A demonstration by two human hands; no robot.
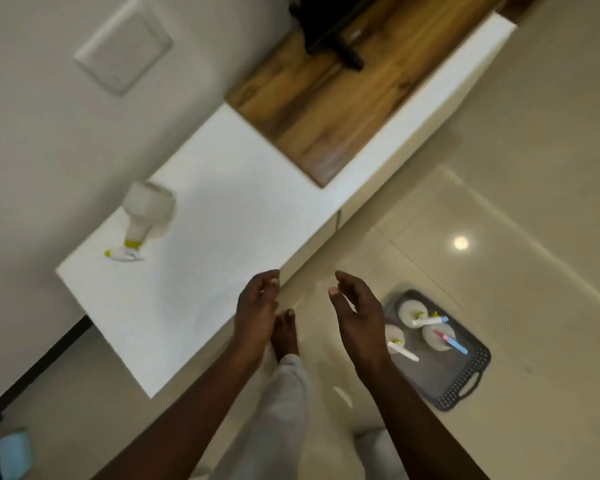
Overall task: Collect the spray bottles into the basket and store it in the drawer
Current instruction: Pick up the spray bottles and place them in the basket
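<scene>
Both bare forearms reach forward side by side. The left hand (255, 308) is loosely cupped, fingers curled, palm facing right. The right hand (355, 306) mirrors it, palm facing left, fingers spread, holding nothing.

Soft, even indoor light, fairly bright; a round glare spot on the glossy beige tiled floor (461, 242); the whole frame is tilted and motion-blurred, the translucent yellow-nozzled spray bottle (142, 220) smeared; the white cabinet top (222, 209) nearly overexposed.
</scene>
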